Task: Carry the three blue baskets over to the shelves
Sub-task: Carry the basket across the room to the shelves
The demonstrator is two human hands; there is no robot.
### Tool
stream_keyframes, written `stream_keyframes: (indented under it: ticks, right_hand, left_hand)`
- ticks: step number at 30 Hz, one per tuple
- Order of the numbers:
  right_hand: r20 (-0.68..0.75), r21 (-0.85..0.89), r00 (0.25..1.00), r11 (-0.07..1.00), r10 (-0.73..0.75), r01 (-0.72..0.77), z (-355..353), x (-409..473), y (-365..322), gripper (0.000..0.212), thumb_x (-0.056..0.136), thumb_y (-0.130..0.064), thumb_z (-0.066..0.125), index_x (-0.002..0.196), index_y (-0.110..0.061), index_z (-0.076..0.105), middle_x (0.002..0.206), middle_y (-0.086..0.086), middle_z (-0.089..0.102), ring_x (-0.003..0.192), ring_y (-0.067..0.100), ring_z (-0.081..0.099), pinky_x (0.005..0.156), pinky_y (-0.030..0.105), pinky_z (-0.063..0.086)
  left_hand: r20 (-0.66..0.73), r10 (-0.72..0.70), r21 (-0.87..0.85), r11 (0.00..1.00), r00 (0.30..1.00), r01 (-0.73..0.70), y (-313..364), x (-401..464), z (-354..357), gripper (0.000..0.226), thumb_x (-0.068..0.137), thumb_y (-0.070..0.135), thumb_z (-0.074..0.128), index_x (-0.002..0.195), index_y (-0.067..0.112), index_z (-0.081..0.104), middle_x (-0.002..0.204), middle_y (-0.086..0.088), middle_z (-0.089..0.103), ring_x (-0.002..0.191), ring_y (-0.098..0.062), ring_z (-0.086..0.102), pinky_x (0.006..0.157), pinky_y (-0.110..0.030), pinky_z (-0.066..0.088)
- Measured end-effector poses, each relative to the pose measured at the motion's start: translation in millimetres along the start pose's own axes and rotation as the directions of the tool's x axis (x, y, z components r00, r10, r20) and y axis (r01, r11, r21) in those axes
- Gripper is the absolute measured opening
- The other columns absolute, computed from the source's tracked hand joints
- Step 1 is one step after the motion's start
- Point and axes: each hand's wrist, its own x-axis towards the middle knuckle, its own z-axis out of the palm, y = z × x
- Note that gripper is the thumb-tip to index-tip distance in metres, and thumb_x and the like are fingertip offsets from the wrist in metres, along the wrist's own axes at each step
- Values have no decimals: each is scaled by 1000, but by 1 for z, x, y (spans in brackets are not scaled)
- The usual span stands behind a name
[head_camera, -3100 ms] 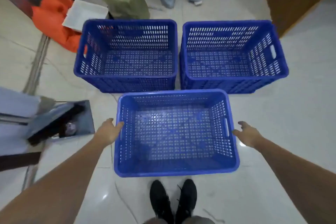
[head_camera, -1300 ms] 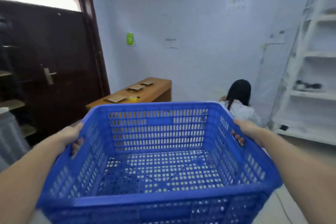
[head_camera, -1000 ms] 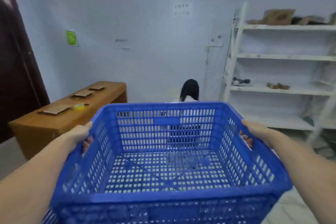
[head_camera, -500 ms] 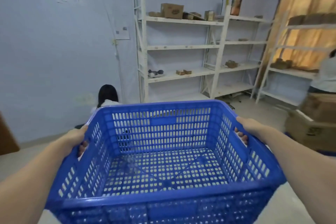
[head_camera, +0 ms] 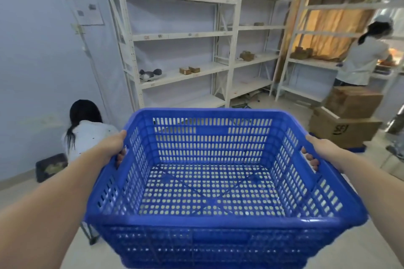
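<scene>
Both hands grip one blue basket (head_camera: 209, 192) by its side rims: left hand (head_camera: 112, 146) and right hand (head_camera: 318, 150) curl fingers through the handle slots. Empty and perforated, it hangs mid-air before white shelves (head_camera: 181, 35)

Dim bluish light; wide-angle distortion, blurred edges.

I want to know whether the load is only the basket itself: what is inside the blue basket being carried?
Nothing shows inside the blue basket: only its perforated floor and slotted walls. The left hand and right hand grip its side rims.
</scene>
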Motion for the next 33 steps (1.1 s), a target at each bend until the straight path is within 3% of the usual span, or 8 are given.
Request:
stream_keyframes:
  ticks: [14,25,33]
  right_hand:
    - [-11,18,997,997,75,-75,59,191,-97,53,105,-54,32,91,-6,48,56,6,40,42,22,35,51,31,36]
    - [-126,93,987,991,104,-93,56,335,-184,54,105,-54,34,91,-5,51,56,6,42,43,22,38,51,33,38]
    - [-98,72,988,991,115,-109,39,485,-245,55,105,-55,34,91,-5,52,55,6,42,44,23,37,52,34,38]
  left_hand:
    - [12,-4,85,996,1000,3,72,260,50,60,103,58,34,77,6,46,55,-12,40,44,-19,34,51,-30,33]
    - [71,59,99,993,996,-66,203,437,122,56,104,55,35,80,6,45,57,-10,38,45,-19,32,51,-31,31]
    - [61,52,89,994,997,-57,273,542,202,55,107,48,35,82,2,48,61,-12,42,46,-19,34,52,-29,31]
